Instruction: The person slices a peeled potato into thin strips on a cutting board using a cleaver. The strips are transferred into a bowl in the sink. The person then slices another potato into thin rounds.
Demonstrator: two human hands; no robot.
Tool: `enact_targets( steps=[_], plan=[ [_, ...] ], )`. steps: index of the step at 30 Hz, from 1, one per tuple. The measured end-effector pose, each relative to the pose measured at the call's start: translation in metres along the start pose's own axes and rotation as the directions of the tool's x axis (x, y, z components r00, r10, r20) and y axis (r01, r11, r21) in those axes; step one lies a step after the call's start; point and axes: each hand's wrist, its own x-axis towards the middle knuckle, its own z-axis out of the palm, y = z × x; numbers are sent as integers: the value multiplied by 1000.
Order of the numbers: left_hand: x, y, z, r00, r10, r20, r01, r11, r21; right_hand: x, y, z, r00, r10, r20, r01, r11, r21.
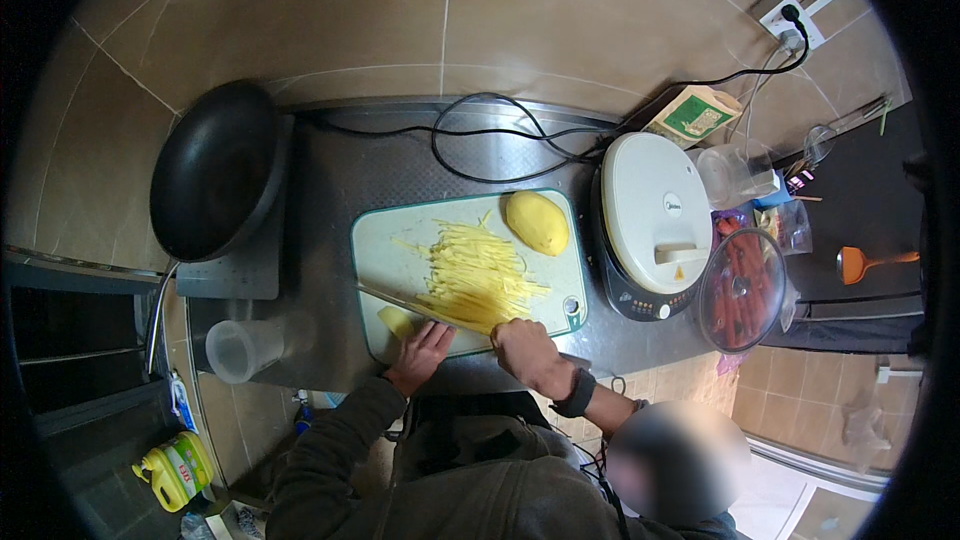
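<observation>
On a pale cutting board with a green rim (382,240) lies a heap of thin potato shreds (476,270). My right hand (525,351) is closed around the handle of a kitchen knife (401,303), whose blade runs left along the near side of the heap. My left hand (426,351) rests at the board's near edge, its fingertips close to the blade; whether it presses on anything cannot be told. A cut piece of potato (395,321) lies just left of those fingers. A whole peeled potato (537,223) sits at the board's back right corner.
A black wok (214,172) stands on a flat cooktop (232,281) at left, near a clear plastic container (244,350). Right of the board stands a white-lidded electric appliance (652,202), beside a glass lid (742,291) over red items. A black cable (480,133) loops behind the board.
</observation>
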Motion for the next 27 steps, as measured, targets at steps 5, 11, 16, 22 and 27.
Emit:
enact_targets(
  steps=[5,11,16,22,27],
  plan=[
    [3,1,-4,998,4,-59,-8,998,-69,11,-11,9,998,4,-66,-1,999,49],
    [4,4,-14,996,-64,67,75,980,-184,6,-7,-9,998,63,23,-64,997,53],
    [9,5,-17,998,-49,38,55,984,-170,13,-16,7,999,32,-7,-32,998,62],
    [9,8,-22,997,-64,45,70,985,-155,15,-9,4,991,15,-130,5,989,147],
    [9,8,-17,998,-70,10,70,987,-143,-7,-7,-6,997,79,12,-80,985,151]
  ],
)
